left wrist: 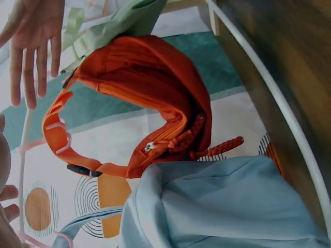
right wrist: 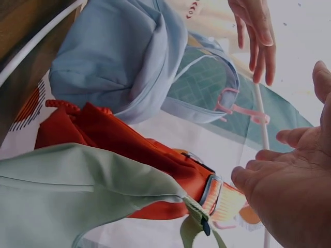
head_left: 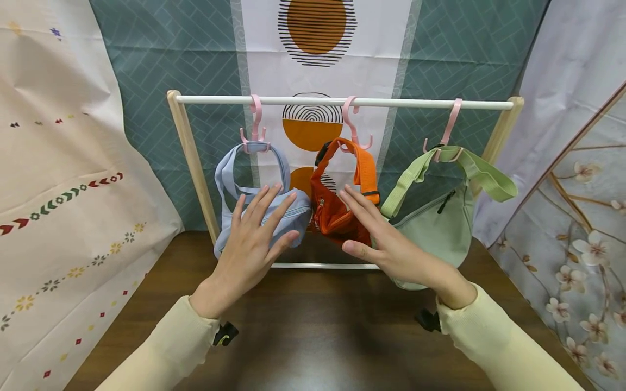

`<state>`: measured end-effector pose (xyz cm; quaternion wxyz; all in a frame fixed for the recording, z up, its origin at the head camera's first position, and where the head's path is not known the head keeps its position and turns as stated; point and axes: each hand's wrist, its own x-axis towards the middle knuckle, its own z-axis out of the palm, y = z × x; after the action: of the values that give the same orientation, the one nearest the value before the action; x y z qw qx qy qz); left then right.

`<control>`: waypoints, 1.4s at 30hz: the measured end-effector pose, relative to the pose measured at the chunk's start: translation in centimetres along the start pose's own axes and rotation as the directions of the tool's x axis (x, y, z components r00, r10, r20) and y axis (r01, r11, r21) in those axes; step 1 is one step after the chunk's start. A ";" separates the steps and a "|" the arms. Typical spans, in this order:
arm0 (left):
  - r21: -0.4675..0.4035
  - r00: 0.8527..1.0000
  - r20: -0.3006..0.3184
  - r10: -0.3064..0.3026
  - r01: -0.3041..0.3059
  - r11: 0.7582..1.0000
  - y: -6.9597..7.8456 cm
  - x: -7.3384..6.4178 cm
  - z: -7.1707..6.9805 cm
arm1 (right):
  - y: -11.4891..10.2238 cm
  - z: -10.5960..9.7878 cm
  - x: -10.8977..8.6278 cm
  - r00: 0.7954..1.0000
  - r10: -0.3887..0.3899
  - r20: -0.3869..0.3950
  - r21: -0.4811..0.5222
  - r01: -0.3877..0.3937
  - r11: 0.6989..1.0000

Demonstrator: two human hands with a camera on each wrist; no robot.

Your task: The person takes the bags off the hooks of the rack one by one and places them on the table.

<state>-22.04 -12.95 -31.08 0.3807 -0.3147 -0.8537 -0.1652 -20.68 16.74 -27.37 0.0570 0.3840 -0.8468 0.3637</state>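
Both hands hover in front of a rack, fingers extended and holding nothing. In the head view my left hand (head_left: 249, 239) overlaps a light blue bag (head_left: 295, 214), which hangs by its strap from a pink hook (head_left: 256, 117). My right hand (head_left: 386, 239) is raised between an orange-red bag (head_left: 337, 212) and a pale green bag (head_left: 435, 228), each hung on its own pink hook. The left wrist view shows the orange bag (left wrist: 150, 77) beside the blue bag (left wrist: 222, 201). In the right wrist view the green bag (right wrist: 77, 191) lies nearest the camera.
A white rail (head_left: 303, 101) on wooden posts (head_left: 193, 163) carries the hooks, with a lower white bar (head_left: 325, 266) near the brown table (head_left: 313, 326). Patterned cloths hang behind and at both sides, including a floral one (head_left: 587, 271) at right.
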 end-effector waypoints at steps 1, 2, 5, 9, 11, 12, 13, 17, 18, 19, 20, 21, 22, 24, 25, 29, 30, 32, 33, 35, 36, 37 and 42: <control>0.000 1.000 -0.005 0.001 -0.001 1.000 -0.1 0.2 -0.1 | -0.1 -0.1 0.1 1.000 -0.003 -0.003 -0.003 0.003 1.000; 0.002 1.000 -0.010 0.003 -0.003 1.000 -0.1 0.4 -0.1 | -0.1 -0.2 0.3 1.000 -0.005 -0.002 -0.006 0.005 1.000; 0.011 1.000 -0.027 0.016 -0.015 1.000 -0.3 1.1 -0.5 | -0.3 -0.5 0.8 1.000 -0.008 0.007 -0.016 0.008 1.000; 0.028 0.998 -0.047 0.039 -0.038 0.999 -0.6 2.3 -1.1 | -0.3 -0.8 1.4 1.000 -0.009 0.022 -0.025 0.009 1.000; 0.031 0.998 -0.051 0.043 -0.041 0.999 -0.7 2.8 -1.4 | -0.4 -1.0 1.6 1.000 -0.006 0.023 -0.028 0.007 1.000; 0.033 0.998 -0.053 0.046 -0.045 0.998 -0.8 3.0 -1.4 | -0.4 -1.1 1.8 1.000 -0.005 0.024 -0.031 0.006 1.000; 0.035 0.997 -0.053 0.047 -0.045 0.998 -0.8 3.2 -1.5 | -0.4 -1.1 2.0 1.000 -0.003 0.024 -0.034 0.004 0.999; 0.043 0.997 -0.057 0.047 -0.045 0.998 -1.1 3.8 -1.9 | -0.5 -1.5 2.7 1.000 0.000 0.026 -0.050 0.002 0.999; 0.045 0.997 -0.057 0.042 -0.040 0.998 -1.2 3.9 -2.0 | -0.6 -1.6 2.9 1.000 0.001 0.024 -0.053 0.001 0.999; 0.045 0.998 -0.057 0.036 -0.033 0.998 -1.3 4.1 -2.1 | -0.7 -1.7 3.1 1.000 0.001 0.022 -0.054 0.000 0.999; 0.045 0.998 -0.058 0.029 -0.026 0.999 -1.4 4.3 -2.2 | -0.7 -1.8 3.3 1.000 0.000 0.020 -0.054 0.001 0.999; 0.046 0.998 -0.058 0.021 -0.018 0.999 -1.6 4.6 -2.3 | -0.7 -1.9 3.4 1.000 0.001 0.018 -0.056 0.000 0.998; 0.047 0.998 -0.059 0.015 -0.013 0.999 -1.7 4.8 -2.4 | -0.8 -1.9 3.6 1.000 0.000 0.017 -0.059 0.001 0.998; 0.050 0.998 -0.063 0.012 -0.009 0.999 -2.1 5.3 -2.6 | -0.7 -2.0 3.8 1.000 0.001 0.019 -0.065 0.001 0.998; 0.053 0.998 -0.066 0.015 -0.011 0.999 -2.2 5.6 -2.7 | -0.7 -2.1 3.9 1.000 0.001 0.022 -0.070 0.000 0.998; 0.061 0.997 -0.069 0.022 -0.017 0.998 -2.6 6.5 -3.1 | -0.4 -2.4 4.2 1.000 -0.005 0.025 -0.083 0.007 0.997; 0.059 0.998 -0.066 0.016 -0.012 0.998 -2.7 6.7 -3.2 | -0.4 -2.5 4.2 1.000 -0.009 0.023 -0.083 0.011 0.996; 0.056 0.998 -0.061 0.002 0.001 0.998 -2.8 7.1 -3.4 | -0.3 -2.7 4.5 1.000 -0.020 0.018 -0.088 0.021 0.996; 0.054 0.998 -0.061 -0.004 0.007 0.999 -2.9 7.3 -3.5 | -0.3 -2.7 4.6 1.000 -0.024 0.017 -0.091 0.026 0.996; 0.050 0.998 -0.069 -0.013 0.016 0.999 -3.3 7.8 -3.8 | -0.4 -2.8 4.9 0.999 -0.035 0.018 -0.101 0.037 0.994; 0.049 0.997 -0.074 -0.015 0.019 0.999 -3.4 8.1 -3.9 | -0.4 -2.8 5.0 0.999 -0.039 0.021 -0.106 0.041 0.994; 0.050 0.997 -0.080 -0.015 0.019 0.999 -3.6 8.4 -4.1 | -0.4 -2.9 5.2 0.999 -0.041 0.023 -0.110 0.044 0.993; 0.071 0.996 -0.087 -0.017 0.023 0.997 -4.5 9.8 -4.7 | -0.7 -3.1 5.7 0.999 -0.036 0.029 -0.103 0.039 0.994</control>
<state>-27.45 -14.72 -20.78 0.4267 -0.2849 -0.8449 -0.1515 -24.72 14.98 -22.56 0.0721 0.4014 -0.8578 0.3130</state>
